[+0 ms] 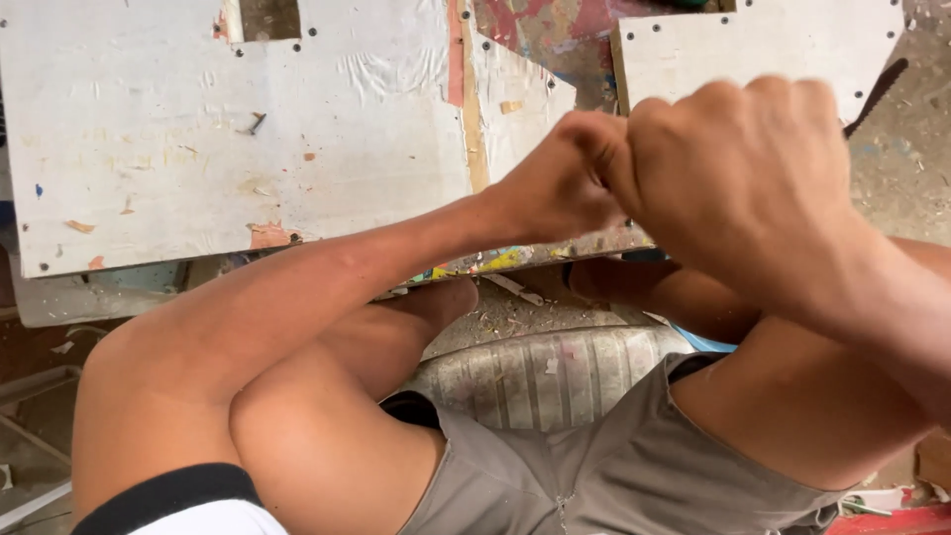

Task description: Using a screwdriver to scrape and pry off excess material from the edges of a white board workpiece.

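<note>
My right hand (743,168) is a closed fist, held up in front of me over the boards. A dark toothed saw blade (880,91) sticks out past it to the upper right; the handle is hidden inside the fist. My left hand (555,183) is curled shut and pressed against the right hand's thumb side; what its fingers hold cannot be seen. Below both hands lies a large worn white board (248,129) with peeling paint and small screw holes.
A second pale board (693,50) lies at the upper right on a dusty floor strewn with sawdust (901,168). My bare knees and grey shorts (594,466) fill the lower view, over a striped grey seat (535,372). A red object (892,520) sits at the bottom right.
</note>
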